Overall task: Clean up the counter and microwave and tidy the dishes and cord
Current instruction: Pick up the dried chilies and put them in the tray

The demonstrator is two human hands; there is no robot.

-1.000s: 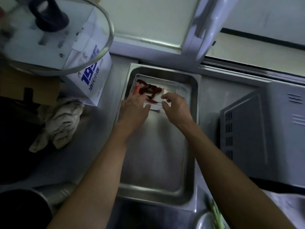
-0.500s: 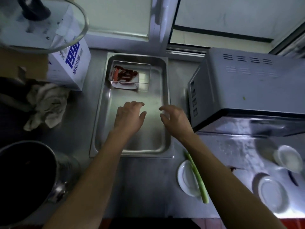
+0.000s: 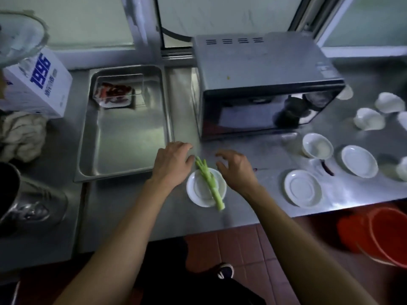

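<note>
A green vegetable stalk [image 3: 210, 183] lies across a small white plate [image 3: 198, 191] near the front of the steel counter [image 3: 253, 208]. My left hand [image 3: 172, 162] hovers just left of the stalk's top, fingers apart and holding nothing. My right hand [image 3: 236, 168] hangs just right of it, also open and holding nothing. Behind them stands a silver microwave [image 3: 262, 84] with its door closed. White plates [image 3: 302, 187] and bowls [image 3: 317, 148] are scattered to the right. A steel tray [image 3: 125, 150] at left holds a clear box of red chillies [image 3: 115, 93].
A white carton [image 3: 36, 84] with blue print and a crumpled cloth [image 3: 21, 135] sit at the far left, a dark pot [image 3: 8, 194] below them. A dark red chilli [image 3: 328, 169] lies between the right-hand plates. An orange bucket [image 3: 383, 234] stands on the tiled floor.
Both hands left the chilli box in the tray and came back toward me and to the right, now flanking the stalk on the plate. The view swung right, bringing more dishes into sight.
</note>
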